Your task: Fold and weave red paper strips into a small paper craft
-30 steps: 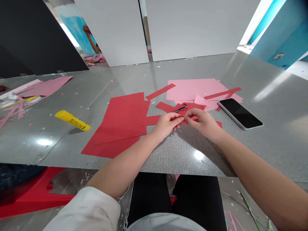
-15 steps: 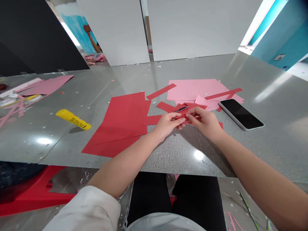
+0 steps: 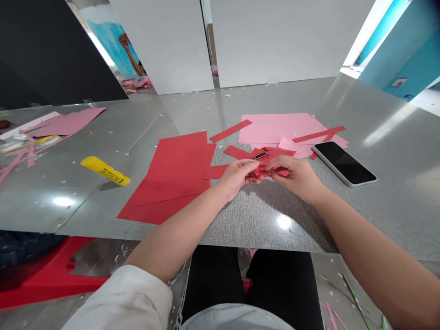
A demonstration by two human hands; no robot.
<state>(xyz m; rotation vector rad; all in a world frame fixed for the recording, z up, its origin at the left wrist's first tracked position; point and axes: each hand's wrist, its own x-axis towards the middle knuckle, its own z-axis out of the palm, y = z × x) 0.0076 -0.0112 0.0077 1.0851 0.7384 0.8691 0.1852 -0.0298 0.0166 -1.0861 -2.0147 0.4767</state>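
Observation:
Close together over the table's front part, my left hand [image 3: 239,176] and my right hand [image 3: 292,174] both pinch a small piece of red paper [image 3: 260,170]. My fingers cover much of it, so its shape is hard to make out. Just beyond the fingertips lies a dark slim tool [image 3: 261,156], perhaps scissors or a cutter, on loose red paper strips [image 3: 237,152]. To the left of my left hand are large red paper sheets [image 3: 178,165]. Pink paper sheets [image 3: 275,127] lie behind my hands, with red strips across them.
A smartphone [image 3: 345,162] lies right of my right hand. At left there is a yellow glue stick [image 3: 105,170]. Pink paper scraps [image 3: 65,123] sit at the far left. White and black panels [image 3: 292,41] stand along the back; another person's arm [image 3: 132,57] shows through a gap.
My fingers have shifted slightly on the red paper piece, with the left thumb now pointing more upward. The dark slim tool sits slightly further right. The other person's hand has turned a little.

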